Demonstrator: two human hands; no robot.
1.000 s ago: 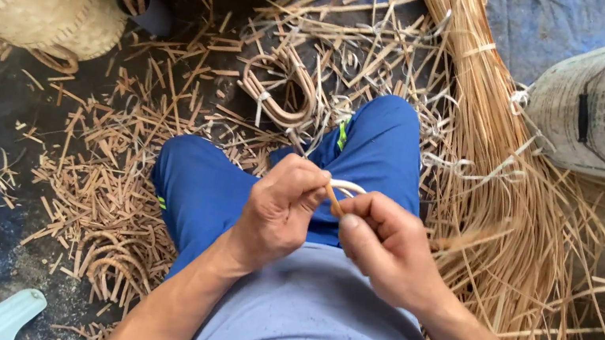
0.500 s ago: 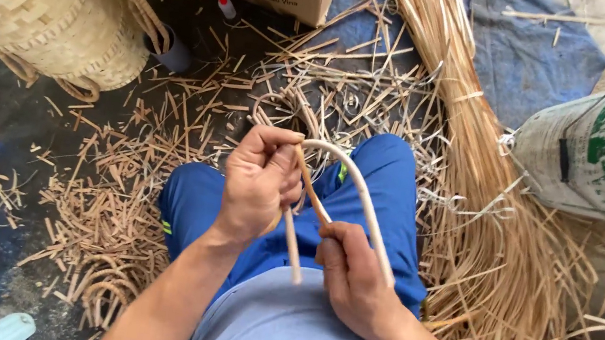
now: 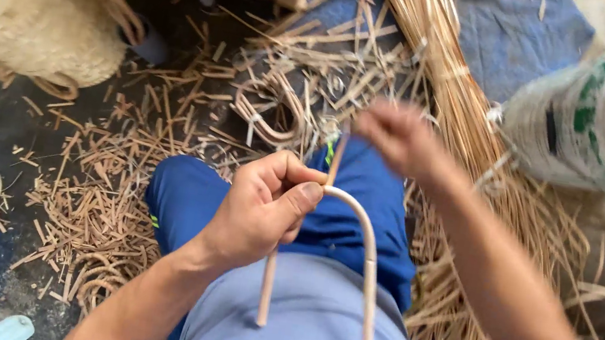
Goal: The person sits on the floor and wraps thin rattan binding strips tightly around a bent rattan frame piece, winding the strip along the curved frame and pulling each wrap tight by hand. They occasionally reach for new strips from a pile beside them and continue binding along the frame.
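Your left hand [image 3: 261, 208] is closed around the top of a bent cane [image 3: 356, 238], thumb pressed on the bend; its two legs hang down toward your lap, over your blue trousers [image 3: 343, 216]. A thin strip [image 3: 335, 159] rises from that grip, its long axis running up toward your right hand [image 3: 395, 136], which is blurred, so you cannot tell how firmly it pinches. The left hand is nearer the bend.
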